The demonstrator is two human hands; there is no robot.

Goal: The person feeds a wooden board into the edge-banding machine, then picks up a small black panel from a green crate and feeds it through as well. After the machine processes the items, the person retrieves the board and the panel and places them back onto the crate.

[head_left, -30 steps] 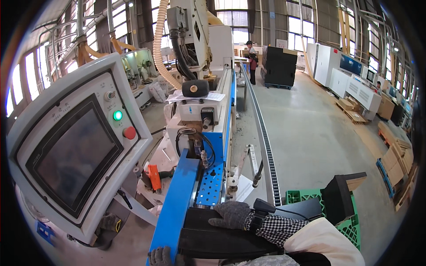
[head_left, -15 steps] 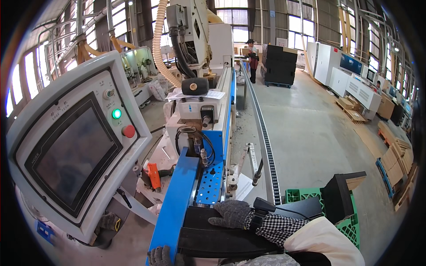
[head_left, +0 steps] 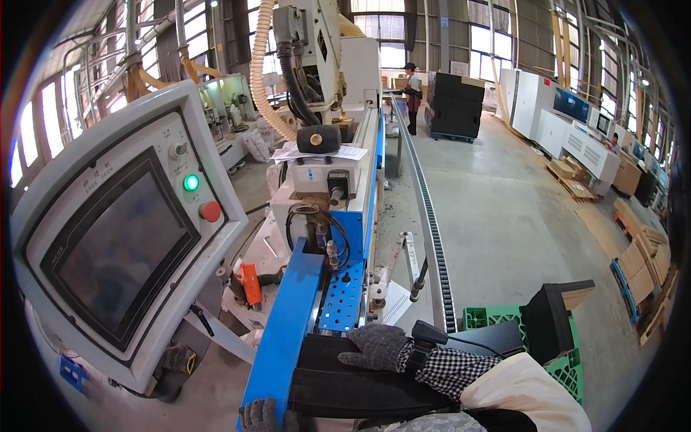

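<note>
The person's right hand (head_left: 378,348), in a gray glove, lies palm down on the dark panels (head_left: 367,392), its grip released: the fingers point left across the surface rather than wrapping around it. The right forearm reaches in from the lower right, in a checkered sleeve (head_left: 457,371) with a black strap (head_left: 419,356) at the wrist. The left hand (head_left: 260,415), also gloved, rests its bent fingers on the near end of the blue beam (head_left: 281,324); the picture's lower edge cuts it off, so one cannot tell whether that grip is clenched. The dark panels lie side by side along the beam's right edge, just below the near edge of the perforated blue plate (head_left: 341,306).
</note>
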